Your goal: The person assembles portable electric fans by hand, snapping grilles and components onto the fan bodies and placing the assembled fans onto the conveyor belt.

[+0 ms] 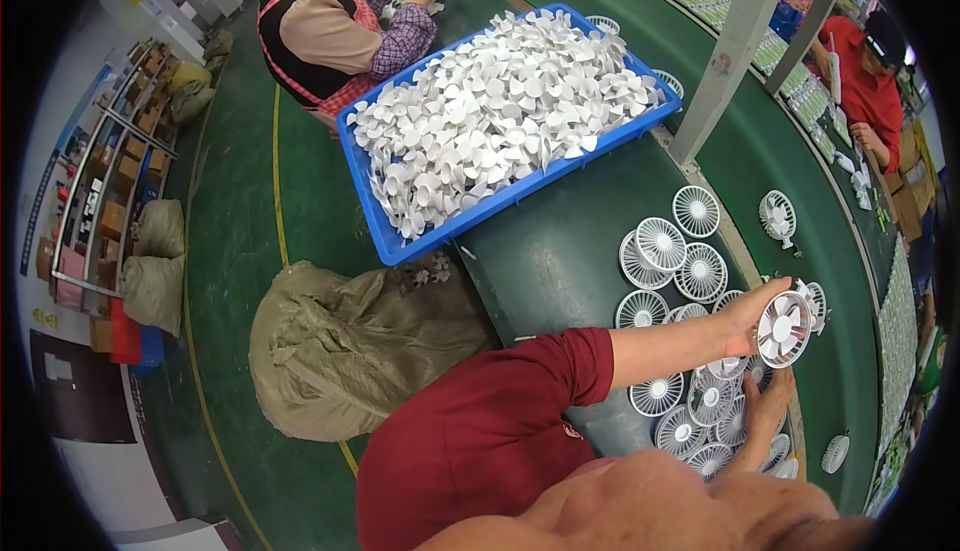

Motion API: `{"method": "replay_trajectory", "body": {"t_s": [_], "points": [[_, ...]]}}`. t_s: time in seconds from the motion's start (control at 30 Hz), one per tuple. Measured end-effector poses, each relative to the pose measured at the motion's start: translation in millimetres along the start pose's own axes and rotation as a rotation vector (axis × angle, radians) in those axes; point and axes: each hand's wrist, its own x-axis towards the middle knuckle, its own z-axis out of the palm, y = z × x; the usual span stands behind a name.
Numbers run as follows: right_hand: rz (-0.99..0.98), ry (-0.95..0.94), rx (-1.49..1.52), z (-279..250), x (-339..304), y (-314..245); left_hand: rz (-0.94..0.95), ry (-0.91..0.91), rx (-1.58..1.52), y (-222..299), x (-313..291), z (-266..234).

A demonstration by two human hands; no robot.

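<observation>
My left hand (748, 313) reaches across to the right and grips a small white fan housing (784, 330). Blades show inside its round rim. Just below, my right hand (768, 413) has its fingers curled round a white fan guard (757, 373) at the edge of the pile, partly hidden by the piece above. Many more round slatted fan guards (656, 395) lie heaped on the dark green table (550, 251), left of my hands. Another white fan piece (816, 303) is right behind the left hand's piece.
A blue tray (440, 241) heaped with white fan blades (510, 101) stands at the far side. A metal post (730, 61) rises beside the green conveyor belt (850, 351), which carries a fan piece (777, 217). Co-workers sit far left and far right. A covered sack (330, 351) stands left.
</observation>
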Motion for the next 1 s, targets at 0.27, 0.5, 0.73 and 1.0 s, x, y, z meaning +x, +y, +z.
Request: {"method": "replay_trajectory", "body": {"t_s": [0.27,0.5,0.73,1.0], "points": [[0.188,0.111,0.425,3,2,-4,0.062,0.093,0.016,0,-6,12],[0.22,0.498,0.771,-21,-4,2,0.246,0.156,0.304,-15,5,-12],[-0.101,0.397,1.025,-36,-9,-79,0.146,0.163,0.429,-44,-3,-19],[-0.199,0.451,0.581,-40,-4,-85,-0.028,0.215,0.317,-57,-20,2]]}}
